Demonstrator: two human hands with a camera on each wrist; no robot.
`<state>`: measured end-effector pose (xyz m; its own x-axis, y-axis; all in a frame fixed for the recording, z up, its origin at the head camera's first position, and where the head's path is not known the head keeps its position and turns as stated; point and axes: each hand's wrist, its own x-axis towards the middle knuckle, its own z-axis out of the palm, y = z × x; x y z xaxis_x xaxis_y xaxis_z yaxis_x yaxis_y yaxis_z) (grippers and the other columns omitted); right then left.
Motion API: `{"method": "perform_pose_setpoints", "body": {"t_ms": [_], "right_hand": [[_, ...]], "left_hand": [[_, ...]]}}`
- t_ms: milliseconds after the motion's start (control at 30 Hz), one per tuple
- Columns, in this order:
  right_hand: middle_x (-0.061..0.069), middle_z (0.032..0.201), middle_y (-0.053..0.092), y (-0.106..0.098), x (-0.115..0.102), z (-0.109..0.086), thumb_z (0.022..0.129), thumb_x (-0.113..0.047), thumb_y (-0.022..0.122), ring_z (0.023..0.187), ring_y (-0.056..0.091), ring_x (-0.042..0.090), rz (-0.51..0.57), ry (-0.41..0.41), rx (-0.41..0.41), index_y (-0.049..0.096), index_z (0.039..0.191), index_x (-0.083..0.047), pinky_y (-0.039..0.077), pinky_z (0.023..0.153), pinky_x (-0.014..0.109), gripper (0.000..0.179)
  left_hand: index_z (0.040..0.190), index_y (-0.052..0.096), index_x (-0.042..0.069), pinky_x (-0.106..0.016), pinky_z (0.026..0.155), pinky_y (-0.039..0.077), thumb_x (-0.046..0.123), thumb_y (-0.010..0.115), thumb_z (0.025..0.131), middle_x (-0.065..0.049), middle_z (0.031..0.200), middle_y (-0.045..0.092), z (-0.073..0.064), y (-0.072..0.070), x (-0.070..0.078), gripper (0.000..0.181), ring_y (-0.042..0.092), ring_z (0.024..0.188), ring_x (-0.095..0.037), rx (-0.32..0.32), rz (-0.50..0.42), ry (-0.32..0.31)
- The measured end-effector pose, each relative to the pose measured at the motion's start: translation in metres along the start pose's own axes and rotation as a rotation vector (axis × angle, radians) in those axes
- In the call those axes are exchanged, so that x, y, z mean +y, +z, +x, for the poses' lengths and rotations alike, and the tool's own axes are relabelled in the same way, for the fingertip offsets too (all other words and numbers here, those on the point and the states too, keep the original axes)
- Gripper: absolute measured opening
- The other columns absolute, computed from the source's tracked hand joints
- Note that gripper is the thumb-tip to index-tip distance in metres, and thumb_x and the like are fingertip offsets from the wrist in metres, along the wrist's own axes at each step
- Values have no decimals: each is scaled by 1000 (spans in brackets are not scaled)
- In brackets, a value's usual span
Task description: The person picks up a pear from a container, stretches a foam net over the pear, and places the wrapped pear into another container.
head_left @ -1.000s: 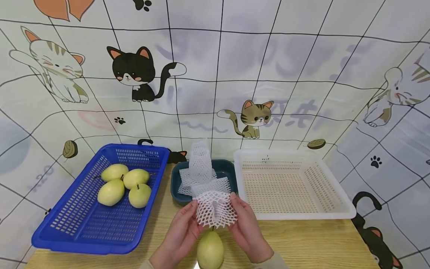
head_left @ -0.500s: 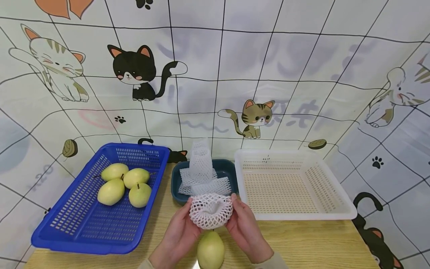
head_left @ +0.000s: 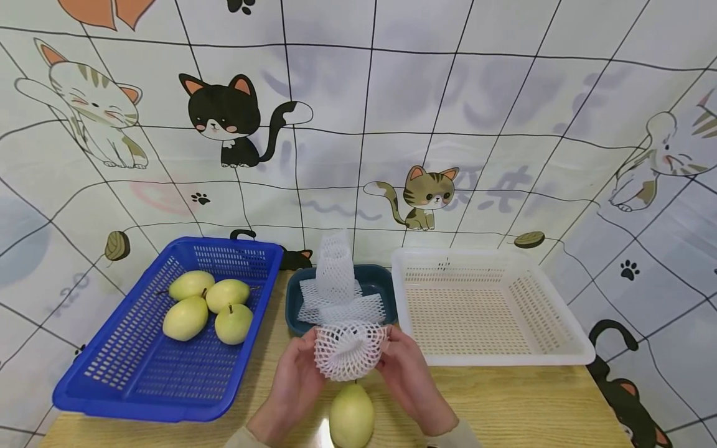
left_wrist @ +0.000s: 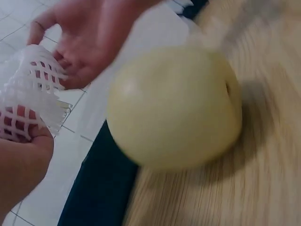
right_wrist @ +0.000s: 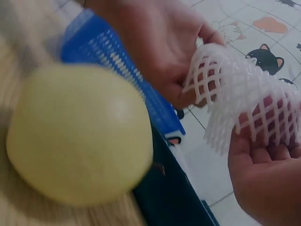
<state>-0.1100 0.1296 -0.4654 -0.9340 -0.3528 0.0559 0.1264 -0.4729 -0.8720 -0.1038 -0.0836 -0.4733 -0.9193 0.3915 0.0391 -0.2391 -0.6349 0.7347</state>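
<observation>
A white foam fruit net (head_left: 350, 351) is stretched between my two hands, its upper edge folded outward into a wide cup. My left hand (head_left: 298, 373) grips its left side, and my right hand (head_left: 407, 381) grips the right side, with fingers inside the mesh in the right wrist view. Just below the net a single yellow-green pear (head_left: 351, 415) lies on the wooden table, stem pointing away from me. The same pear (left_wrist: 174, 108) looms large in the left wrist view. Behind the hands, more foam nets (head_left: 336, 280) lie in a dark teal tray (head_left: 381, 280).
On the left stands a blue basket (head_left: 151, 373) holding several pears (head_left: 185, 318). To the right, a white basket (head_left: 504, 359) stands against the wall covering with printed cats. The wooden table (head_left: 515, 404) extends in front of it.
The net was a longer tube with its far end sticking up; its rim has since been folded back and spread wider between both hands. The pear and baskets have stayed put.
</observation>
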Motion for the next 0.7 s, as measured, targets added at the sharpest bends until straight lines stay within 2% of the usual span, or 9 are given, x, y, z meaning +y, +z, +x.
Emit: {"method": "perform_pose_setpoints", "body": {"t_ms": [67, 133, 233, 367, 467, 567, 700], "right_hand": [[-2, 104, 61, -2, -2, 0, 99, 0, 48, 95, 58, 10, -144, -41, -7, 60, 111, -3, 52, 89, 26, 18], [-1, 102, 62, -6, -3, -1, 96, 4, 51, 94, 60, 10, -305, -103, -27, 61, 107, 0, 53, 87, 26, 15], [3, 101, 63, -10, -6, -3, 93, 8, 54, 94, 60, 10, -529, -176, -44, 61, 104, 5, 54, 86, 25, 14], [4, 100, 66, -15, -5, -7, 94, 10, 58, 96, 62, 10, -777, -288, -79, 66, 103, -4, 55, 88, 27, 18], [0, 100, 69, -18, 0, -10, 91, 13, 62, 95, 64, 11, -942, -420, -107, 67, 100, -14, 55, 86, 28, 29], [-4, 103, 67, -20, 6, -12, 86, 17, 65, 95, 63, 12, -1081, -547, -133, 65, 99, -18, 55, 83, 27, 37], [-6, 108, 65, -21, 15, -14, 84, 14, 64, 99, 63, 12, -1249, -643, -142, 63, 96, -17, 52, 84, 21, 33]], "left_hand": [[112, 56, 16, -26, 93, 43, 6, 24, 97, 9, 105, 57, 0, -4, 0, 37, 53, 99, -8, -80, 100, 60], [106, 56, 13, -26, 90, 43, -1, 29, 92, 9, 99, 57, 0, -8, 1, 34, 53, 94, -7, -128, 219, 122], [97, 54, 4, -25, 85, 43, -5, 38, 88, 9, 93, 56, -1, -11, 3, 21, 53, 88, -7, -135, 432, 190], [95, 54, -4, -26, 75, 46, -9, 44, 88, 1, 89, 56, -3, -17, 4, 14, 53, 85, -7, -142, 707, 277], [94, 58, 3, -26, 71, 46, -11, 49, 88, -2, 85, 58, -4, -21, 4, 18, 53, 82, -6, -162, 941, 387], [92, 59, 11, -24, 71, 46, -8, 57, 84, 1, 84, 60, -2, -25, 1, 21, 52, 80, -5, -169, 1151, 502], [90, 58, 17, -24, 72, 45, -3, 63, 79, 10, 84, 56, 0, -30, -4, 23, 50, 81, -4, -157, 1325, 577]]}}
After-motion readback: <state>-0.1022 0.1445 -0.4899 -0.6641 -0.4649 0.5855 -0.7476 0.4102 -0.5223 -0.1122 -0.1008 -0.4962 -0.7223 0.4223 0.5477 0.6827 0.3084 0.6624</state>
